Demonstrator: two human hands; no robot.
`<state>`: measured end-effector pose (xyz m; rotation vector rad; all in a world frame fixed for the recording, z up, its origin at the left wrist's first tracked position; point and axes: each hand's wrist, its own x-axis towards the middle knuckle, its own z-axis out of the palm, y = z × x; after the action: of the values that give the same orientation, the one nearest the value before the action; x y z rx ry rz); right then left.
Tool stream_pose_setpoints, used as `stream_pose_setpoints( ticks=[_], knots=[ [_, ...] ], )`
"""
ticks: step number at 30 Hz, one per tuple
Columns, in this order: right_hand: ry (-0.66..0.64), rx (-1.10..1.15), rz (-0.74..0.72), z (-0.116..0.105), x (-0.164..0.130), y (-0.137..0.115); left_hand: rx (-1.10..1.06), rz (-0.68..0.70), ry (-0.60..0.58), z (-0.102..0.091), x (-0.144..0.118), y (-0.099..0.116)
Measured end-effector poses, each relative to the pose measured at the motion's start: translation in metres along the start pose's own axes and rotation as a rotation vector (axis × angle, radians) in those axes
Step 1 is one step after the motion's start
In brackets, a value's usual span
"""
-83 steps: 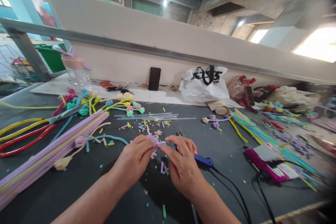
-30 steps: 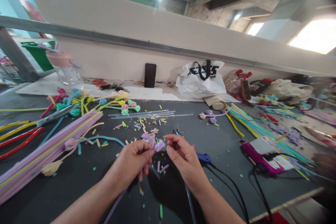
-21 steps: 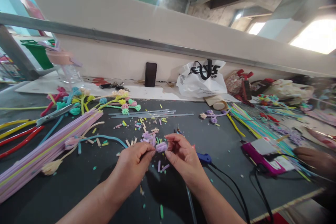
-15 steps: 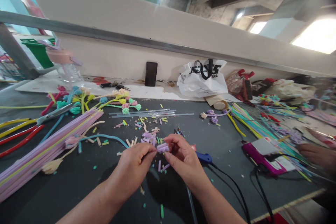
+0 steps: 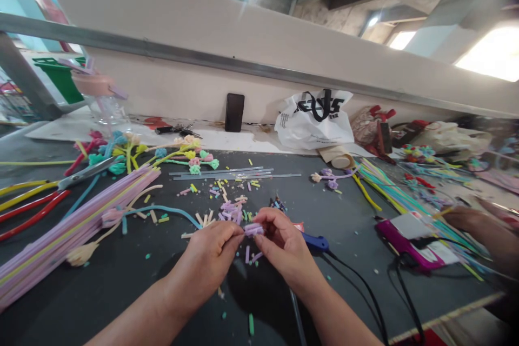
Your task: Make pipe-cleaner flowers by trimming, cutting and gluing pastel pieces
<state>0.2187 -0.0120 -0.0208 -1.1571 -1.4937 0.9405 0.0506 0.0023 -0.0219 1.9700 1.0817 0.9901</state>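
Between my two hands is a small bundle of lilac pipe cleaner pieces (image 5: 253, 229). My left hand (image 5: 214, 246) pinches its left end with thumb and forefinger. The thumb and curled fingers of my right hand (image 5: 286, 240) close on its right side. Behind the fingertips lies a pile of cut lilac pieces (image 5: 231, 211), with cream pieces (image 5: 206, 219) to its left. Right of my right hand rests a blue-handled hot glue gun (image 5: 315, 241) with a black cord; its front part is mostly hidden by that hand.
Long pipe cleaners (image 5: 97, 205) and red and yellow handled scissors (image 5: 77, 178) lie left. Clear glue sticks (image 5: 239, 174) are behind the pile. At right sit a magenta device (image 5: 409, 243) and another person's hand (image 5: 474, 227). A phone (image 5: 234, 112) leans at the back.
My hands stay in nearly the same place with the lilac bundle, which has turned slightly. The other person's hand at right has moved left, closer to the magenta device.
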Motion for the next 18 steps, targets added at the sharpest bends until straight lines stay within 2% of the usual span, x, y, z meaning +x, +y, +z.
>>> stream_pose_setpoints(
  ticks=[10,18],
  knots=[
    [0.007,-0.182,-0.106,-0.0008,0.0031,-0.0016,0.018,0.018,-0.025,0.0003,-0.0004,-0.0019],
    [-0.023,-0.151,-0.116,-0.0026,-0.0003,-0.0008,0.046,0.031,-0.021,0.0000,-0.0004,-0.0051]
  ],
)
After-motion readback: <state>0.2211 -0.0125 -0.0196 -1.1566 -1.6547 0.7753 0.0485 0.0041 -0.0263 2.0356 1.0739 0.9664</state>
